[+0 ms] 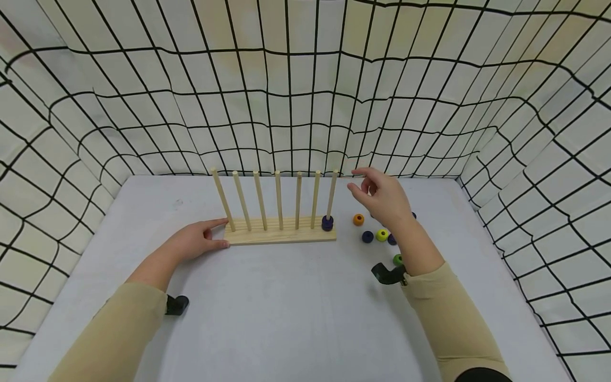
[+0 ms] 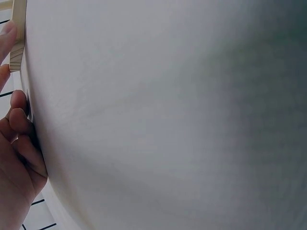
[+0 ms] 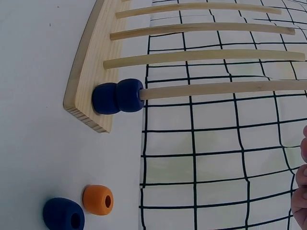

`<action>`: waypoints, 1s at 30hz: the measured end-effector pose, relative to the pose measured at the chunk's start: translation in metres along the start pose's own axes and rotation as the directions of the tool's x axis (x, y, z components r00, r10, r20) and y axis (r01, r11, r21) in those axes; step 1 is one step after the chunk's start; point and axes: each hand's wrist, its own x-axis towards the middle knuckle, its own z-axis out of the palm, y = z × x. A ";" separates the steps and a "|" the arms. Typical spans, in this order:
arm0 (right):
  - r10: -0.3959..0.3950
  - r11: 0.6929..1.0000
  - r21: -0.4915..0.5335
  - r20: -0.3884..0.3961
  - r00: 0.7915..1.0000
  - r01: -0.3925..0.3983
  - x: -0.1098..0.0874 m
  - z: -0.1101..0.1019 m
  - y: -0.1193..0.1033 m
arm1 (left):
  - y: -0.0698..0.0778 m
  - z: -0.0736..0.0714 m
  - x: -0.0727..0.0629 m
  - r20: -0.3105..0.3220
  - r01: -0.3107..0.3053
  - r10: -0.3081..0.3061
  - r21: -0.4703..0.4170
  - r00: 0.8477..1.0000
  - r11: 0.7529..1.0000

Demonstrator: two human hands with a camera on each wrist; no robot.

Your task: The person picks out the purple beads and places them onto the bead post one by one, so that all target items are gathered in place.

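Observation:
A wooden peg board (image 1: pixel 281 236) with a row of upright pegs stands toward the back of the table. My left hand (image 1: pixel 194 240) grips its left end between thumb and forefinger; the other fingers are curled in the left wrist view. Two dark blue beads (image 3: pixel 118 96) are stacked at the foot of the rightmost peg (image 3: pixel 216 89). Just right of that peg's top, my right hand (image 1: pixel 383 200) hovers with thumb and forefinger apart and nothing visible between them. Only its fingertips (image 3: pixel 301 191) show at the right wrist view's edge.
Right of the board lie loose beads: an orange bead (image 1: pixel 358 219), a blue bead (image 1: pixel 367 236), a yellow bead (image 1: pixel 382 235), a green bead (image 1: pixel 398 259) and others partly hidden by the right forearm. Black netting (image 1: pixel 286 95) over white panels surrounds the white table (image 1: pixel 277 307).

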 end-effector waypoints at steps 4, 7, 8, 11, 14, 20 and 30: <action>0.017 1.000 -0.017 0.018 1.000 -0.016 -0.002 0.000 0.004 | -0.001 0.001 0.001 -0.005 -0.003 0.003 0.002 1.000 1.000; 0.038 0.999 -0.024 0.035 0.999 -0.037 -0.004 0.000 0.008 | -0.002 0.002 0.001 -0.007 -0.003 0.003 0.000 1.000 1.000; 0.042 0.999 -0.029 0.041 0.998 -0.041 -0.005 0.000 0.009 | -0.002 0.002 0.002 -0.007 -0.003 0.003 -0.003 1.000 1.000; 0.056 0.998 -0.042 0.062 0.996 -0.054 -0.007 0.000 0.013 | -0.002 0.002 0.002 -0.006 -0.007 0.007 -0.005 1.000 1.000; 0.062 0.996 -0.063 0.084 0.995 -0.057 -0.009 0.001 0.018 | -0.001 0.001 0.001 -0.003 -0.005 0.005 -0.008 1.000 1.000; 0.074 0.994 -0.083 0.113 0.991 -0.065 -0.013 0.002 0.026 | 0.000 0.000 0.000 0.002 -0.003 0.003 0.001 1.000 1.000; 0.088 0.990 -0.125 0.151 0.985 -0.069 -0.020 0.003 0.040 | 0.001 -0.001 -0.001 0.003 -0.004 0.004 0.005 1.000 1.000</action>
